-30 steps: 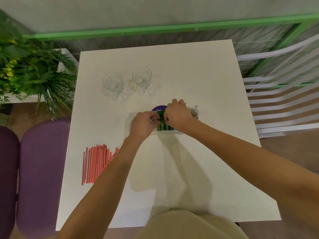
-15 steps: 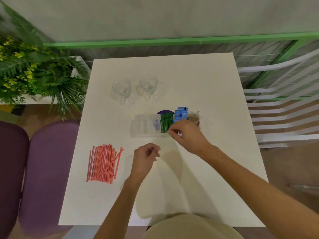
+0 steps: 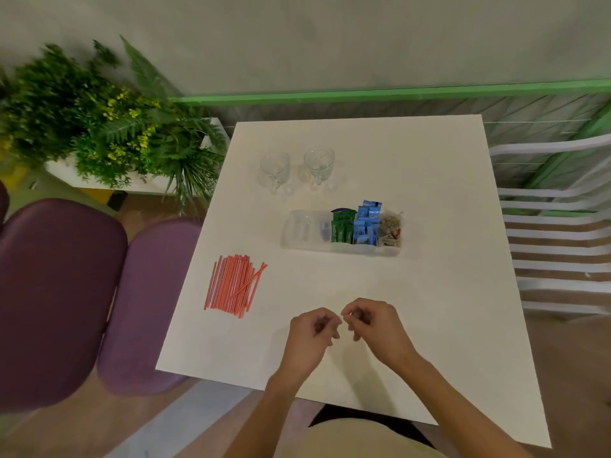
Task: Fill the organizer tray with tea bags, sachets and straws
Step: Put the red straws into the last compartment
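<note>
We see the clear organizer tray lying just past the middle of the white table, toward 1 o'clock from the hands. Its sections at the 3 o'clock end are filled: tea bags in the last one, blue sachets beside them, then green sachets standing upright (white lettering runs down the green ones, too small for us to read). A purple edge shows behind the green ones, at their 12 o'clock. The orange straws lie in a loose bundle on the table at 9 o'clock, well apart from the tray. Two glasses stand at 11 o'clock. At 6 o'clock the left hand is loosely curled and we see nothing in it; the right hand has thumb and forefinger pinched together, and we cannot tell whether they hold anything
</note>
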A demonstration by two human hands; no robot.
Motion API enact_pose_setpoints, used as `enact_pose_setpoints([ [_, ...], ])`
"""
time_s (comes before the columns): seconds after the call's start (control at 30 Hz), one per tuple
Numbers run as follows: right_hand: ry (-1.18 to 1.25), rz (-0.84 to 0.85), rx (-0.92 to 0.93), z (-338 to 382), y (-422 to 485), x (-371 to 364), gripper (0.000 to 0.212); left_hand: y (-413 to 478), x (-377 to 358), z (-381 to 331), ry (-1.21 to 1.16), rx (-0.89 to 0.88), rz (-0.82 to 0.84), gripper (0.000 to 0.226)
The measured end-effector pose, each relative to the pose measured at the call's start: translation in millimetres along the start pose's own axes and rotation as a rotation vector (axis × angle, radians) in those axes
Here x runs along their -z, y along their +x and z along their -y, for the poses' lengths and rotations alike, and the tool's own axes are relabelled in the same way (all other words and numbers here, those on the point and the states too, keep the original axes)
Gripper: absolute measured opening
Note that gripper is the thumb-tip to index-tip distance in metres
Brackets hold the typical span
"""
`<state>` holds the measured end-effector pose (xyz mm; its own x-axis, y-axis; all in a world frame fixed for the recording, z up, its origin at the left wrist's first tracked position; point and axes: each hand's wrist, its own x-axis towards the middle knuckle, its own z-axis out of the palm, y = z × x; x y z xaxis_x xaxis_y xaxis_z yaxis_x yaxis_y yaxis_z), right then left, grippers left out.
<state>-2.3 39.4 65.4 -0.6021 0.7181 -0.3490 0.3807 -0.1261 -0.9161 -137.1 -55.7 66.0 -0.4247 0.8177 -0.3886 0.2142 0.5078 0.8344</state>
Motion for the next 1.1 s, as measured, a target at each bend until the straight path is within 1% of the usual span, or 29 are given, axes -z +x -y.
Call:
enact_pose_setpoints([
  [0.2,0.014,0.088,-0.007,-10,-21,-21,0.017,-43,8,11,-0.014,0.049,-0.065,0.020],
  [0.3,0.035,0.105,-0.008,-4,-25,-32,0.016,-52,28,17,-0.009,0.080,-0.113,0.015],
  [0.43,0.031,0.138,-0.040,1,-20,-47,0.017,-43,66,31,0.025,0.127,-0.197,0.015],
  [0.57,0.039,0.147,-0.098,8,-2,-69,0.013,-18,118,52,0.058,0.178,-0.257,0.014],
  [0.67,0.020,0.145,-0.149,13,14,-88,0.013,9,155,69,0.149,0.193,-0.282,0.017],
  [0.8,-0.015,0.104,-0.236,16,40,-118,0.013,60,191,91,0.365,0.214,-0.223,0.016],
  [0.93,-0.031,0.066,-0.341,15,59,-142,0.014,101,208,100,0.502,0.227,-0.169,0.003],
  [1.1,-0.074,0.057,-0.436,5,66,-156,0.013,127,212,112,0.614,0.256,-0.092,0.021],
])
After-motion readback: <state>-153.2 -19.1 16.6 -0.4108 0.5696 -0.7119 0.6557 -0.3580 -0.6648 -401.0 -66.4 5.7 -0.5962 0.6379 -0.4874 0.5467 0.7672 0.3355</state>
